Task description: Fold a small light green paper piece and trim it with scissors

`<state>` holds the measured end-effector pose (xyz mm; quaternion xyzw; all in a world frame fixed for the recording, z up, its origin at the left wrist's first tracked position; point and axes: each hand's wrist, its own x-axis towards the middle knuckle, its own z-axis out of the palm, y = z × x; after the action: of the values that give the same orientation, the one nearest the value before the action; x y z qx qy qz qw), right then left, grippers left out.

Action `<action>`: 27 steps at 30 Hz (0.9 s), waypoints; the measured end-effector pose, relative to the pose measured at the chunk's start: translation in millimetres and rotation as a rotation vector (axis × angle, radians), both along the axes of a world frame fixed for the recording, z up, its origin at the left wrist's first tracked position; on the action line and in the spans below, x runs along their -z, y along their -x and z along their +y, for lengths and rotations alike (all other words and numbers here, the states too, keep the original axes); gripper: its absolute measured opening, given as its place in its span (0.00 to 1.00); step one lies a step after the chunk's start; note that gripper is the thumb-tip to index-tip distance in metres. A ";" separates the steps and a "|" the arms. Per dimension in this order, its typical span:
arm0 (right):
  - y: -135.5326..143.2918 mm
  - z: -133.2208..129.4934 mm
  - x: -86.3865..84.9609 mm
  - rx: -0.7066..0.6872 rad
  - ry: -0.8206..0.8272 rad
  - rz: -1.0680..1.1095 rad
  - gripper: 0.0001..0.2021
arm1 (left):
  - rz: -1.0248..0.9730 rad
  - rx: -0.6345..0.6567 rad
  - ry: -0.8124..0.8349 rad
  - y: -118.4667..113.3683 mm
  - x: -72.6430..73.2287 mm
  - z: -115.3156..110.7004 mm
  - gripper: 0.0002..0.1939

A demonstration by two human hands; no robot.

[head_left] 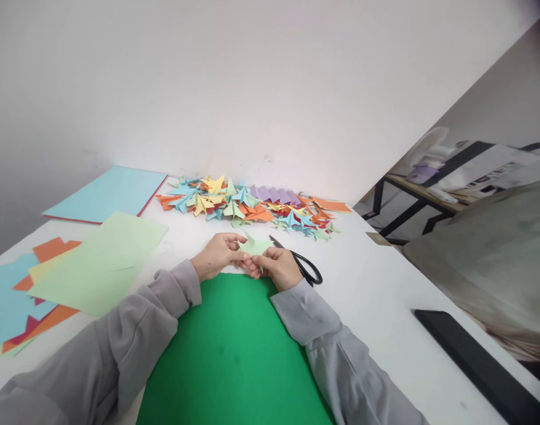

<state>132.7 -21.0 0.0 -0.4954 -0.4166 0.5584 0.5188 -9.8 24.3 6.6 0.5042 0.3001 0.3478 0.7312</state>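
Observation:
Between my two hands is a small pale green folded paper star (255,244) with pointed tips. My left hand (222,255) pinches its left side between thumb and fingers. From the right, my right hand (279,265) grips the lower edge, its fingertips close to those of the left. Black-handled scissors (311,268) lie on the table just beyond my right hand, partly hidden by it. Under my wrists spreads a green sheet (238,348). Behind the hands lies a long heap of folded paper stars (247,209) in yellow, blue, orange and green.
Loose coloured sheets, a pale green one (97,265) on top, lie at the left. A light blue sheet stack (105,195) is at the back left. Purple pleated paper (274,195) and orange paper (331,205) sit by the wall. A black bar (473,360) lies at the right.

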 end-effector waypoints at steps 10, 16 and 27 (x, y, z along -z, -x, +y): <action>0.6 -0.1 -1.2 0.025 0.014 0.053 0.12 | -0.047 0.046 0.090 1.4 4.9 5.4 0.24; 1.2 -1.0 -2.5 0.051 0.028 0.069 0.10 | -0.075 0.065 0.132 2.7 1.9 5.2 0.23; -0.4 -0.7 -1.5 0.085 0.033 0.093 0.10 | -0.105 0.109 0.132 6.5 -2.6 3.5 0.21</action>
<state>133.0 -21.8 1.5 -0.4948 -0.3613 0.5650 0.5527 -16.2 27.9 9.2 0.4516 0.2558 0.3129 0.7954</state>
